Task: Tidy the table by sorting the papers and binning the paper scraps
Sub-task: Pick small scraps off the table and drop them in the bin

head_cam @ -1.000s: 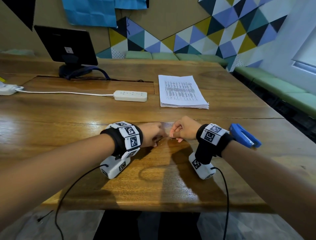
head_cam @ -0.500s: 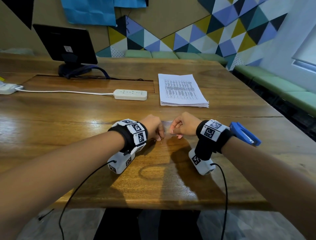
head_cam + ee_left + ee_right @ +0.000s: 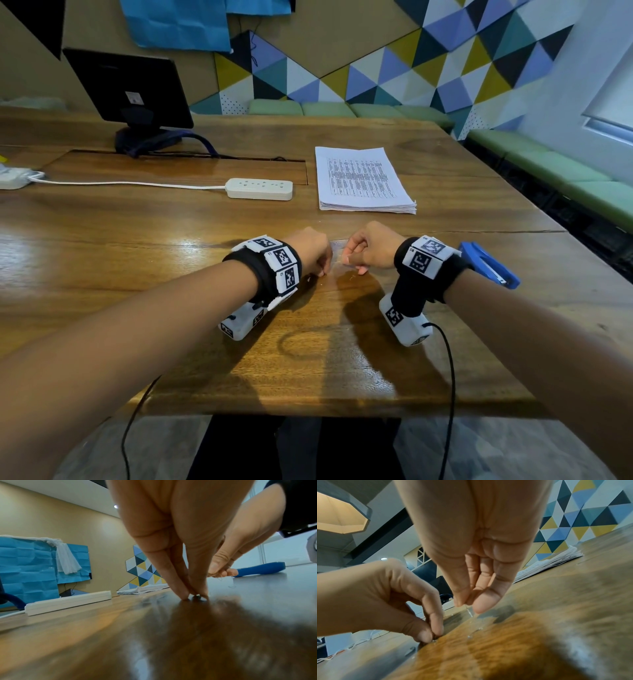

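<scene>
On the near part of the wooden table [image 3: 178, 246], the left hand [image 3: 313, 251] has thumb and forefinger closed to a tight pinch on a tiny speck [image 3: 198, 596] at the tabletop, too small to identify, while the right hand [image 3: 371, 246] just beside it pinches a thin pale sliver [image 3: 469, 610] between thumb and curled fingers, slightly above the surface. Only the wrist views show these bits; the head view hides them behind knuckles. Farther back, the stack of printed papers [image 3: 363, 180] lies squared beside the white power strip [image 3: 260, 188], with a blue stapler [image 3: 488, 263] behind the right wrist.
</scene>
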